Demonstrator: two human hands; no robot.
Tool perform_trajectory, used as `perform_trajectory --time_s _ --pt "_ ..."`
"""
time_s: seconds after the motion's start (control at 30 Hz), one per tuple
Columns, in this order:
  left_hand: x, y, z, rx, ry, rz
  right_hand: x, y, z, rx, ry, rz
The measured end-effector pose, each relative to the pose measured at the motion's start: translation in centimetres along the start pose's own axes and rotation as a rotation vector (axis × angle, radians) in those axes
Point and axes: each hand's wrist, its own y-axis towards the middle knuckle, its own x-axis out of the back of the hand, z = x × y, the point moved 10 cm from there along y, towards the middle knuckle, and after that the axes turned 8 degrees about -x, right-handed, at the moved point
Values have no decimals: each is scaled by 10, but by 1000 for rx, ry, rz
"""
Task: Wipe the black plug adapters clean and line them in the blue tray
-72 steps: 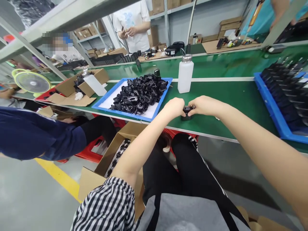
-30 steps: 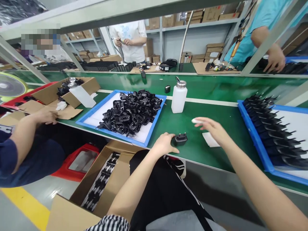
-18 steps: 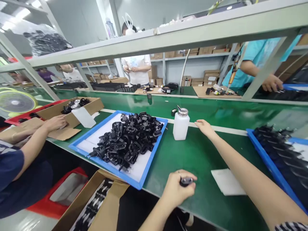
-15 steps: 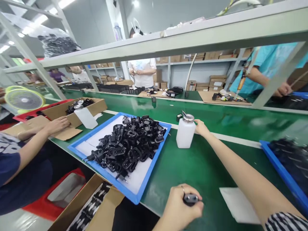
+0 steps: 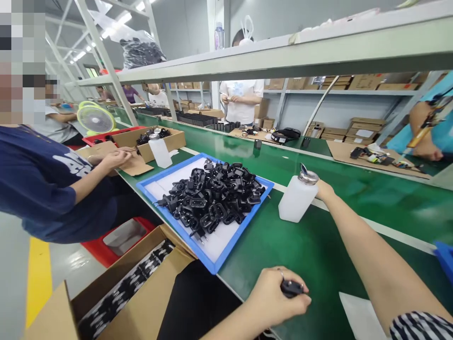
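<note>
My left hand (image 5: pixel 274 295) is low in the head view, above the green bench, with its fingers closed round a small black two-pin plug (image 5: pixel 292 288). The plug's end face points away to the right. My right hand (image 5: pixel 323 190) reaches behind a white dispenser bottle (image 5: pixel 297 199) with a metal top. The bottle hides its fingers, so whether they grip anything does not show. Left of the bottle, a heap of black plug parts (image 5: pixel 215 198) lies in a blue-rimmed tray (image 5: pixel 226 257).
A white sheet (image 5: pixel 359 314) lies under my right forearm. Another blue tray (image 5: pixel 442 259) stands at the right edge. A carton of parts (image 5: pixel 134 302) is below the bench. A co-worker (image 5: pixel 49 179) sits left, near a second bottle (image 5: pixel 160 151). A shelf beam (image 5: pixel 283 59) crosses above.
The view has turned left, so the scene sits further right. My left hand still holds the plug, slightly turned. A small black part behind the bottle no longer shows.
</note>
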Motion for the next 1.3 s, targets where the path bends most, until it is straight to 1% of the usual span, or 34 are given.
perform_trajectory --time_s 0.03,0.07,0.1,0.17,0.23,0.27,0.3,0.37,0.4,0.47,0.5,0.53,0.57,0.6,0.63,0.67,0.7,0.73,0.77,0.8,0.87,0.9,0.97,1.03,1.1,1.13,1.17,1.2,1.23,1.3 --pt "1 0 -1 -19 18 -2 4 -11 -4 -15 -12 3" --pt "2 0 -2 -42 33 -1 10 -23 -11 -48 28 -13" --pt "3 1 -3 -66 49 -1 19 -34 -20 -97 117 -50" --pt "8 6 -5 -117 90 -11 41 -60 -43 -220 373 -174" --pt "13 15 -7 -164 156 -10 63 -92 -63 -327 606 -305" --pt "15 20 -8 -180 193 -6 72 -110 -68 -354 665 -348" --pt "18 24 -9 -191 227 -6 79 -129 -69 -348 677 -363" --pt "24 30 -10 -200 299 -27 89 -170 -62 -272 699 -362" --pt "28 31 -12 -209 342 -44 91 -193 -53 -186 684 -346" --pt "36 25 -22 -268 455 -79 89 -242 -31 15 538 -355" --pt "42 18 -31 -316 525 -105 83 -265 -21 96 450 -356" --pt "51 11 -41 -366 601 -143 72 -284 -13 157 365 -331" --pt "63 3 -51 -408 679 -200 57 -298 -8 196 290 -274" --pt "81 -5 -60 -412 761 -295 39 -308 -6 212 233 -190" --pt "100 -12 -66 -381 851 -396 22 -313 -6 213 193 -90" --pt "118 -16 -70 -334 924 -468 7 -317 -8 199 171 5" --pt "135 -18 -71 -272 981 -517 -4 -318 -13 173 165 80" --pt "146 -18 -68 -211 1028 -523 -9 -317 -18 143 174 123" --pt "153 -14 -64 -162 1059 -484 -8 -316 -23 112 194 134" --pt "156 -10 -58 -124 1073 -432 -4 -315 -29 83 224 117" --pt "158 -2 -47 -87 1078 -340 10 -316 -41 33 300 25" --pt "160 0 -43 -83 1075 -323 16 -319 -47 20 340 -23" --pt "165 2 -41 -101 1066 -354 20 -326 -57 10 401 -77" --pt "171 -1 -49 -159 1036 -432 14 -333 -64 14 432 -77" --pt "173 -12 -62 -230 949 -531 10 -340 -69 3 477 -101" --pt "171 -19 -67 -254 865 -566 11 -343 -71 -9 510 -132" --pt "164 -26 -71 -270 749 -568 14 -346 -72 -22 548 -166" --pt "153 -31 -71 -260 599 -530 17 -348 -70 -30 592 -191" --pt "134 -34 -70 -255 419 -447 20 -350 -67 -26 636 -203" --pt "79 -39 -65 -217 90 -180 24 -352 -52 18 720 -182"
